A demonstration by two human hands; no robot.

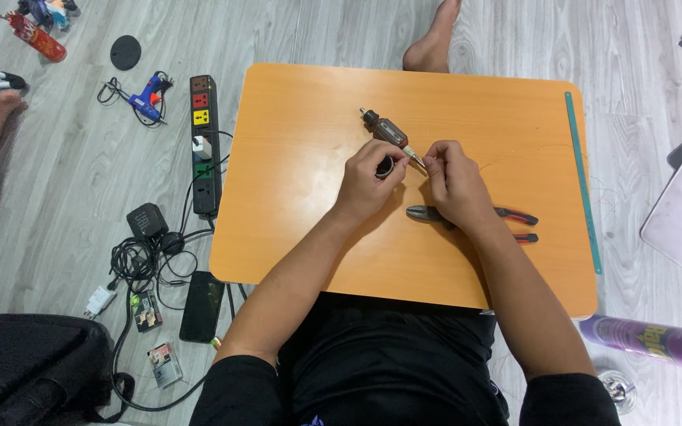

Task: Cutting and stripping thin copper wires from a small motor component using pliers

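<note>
Worktop point(301, 221): smooth orange laminate, slight sheen. Floor point(80, 173): grey wood-look planks, matt. Pliers point(424, 213): dull dark metal jaws, red-and-black rubbery handles. Soldering iron point(384, 130): brownish translucent plastic body, metal tip. Tape roll point(385, 167) in left hand point(369, 185): glossy black. Ruler point(583, 181): teal plastic. Spray can point(657, 341): glossy purple metal. Backpack point(29, 367): matt black cloth.
</note>
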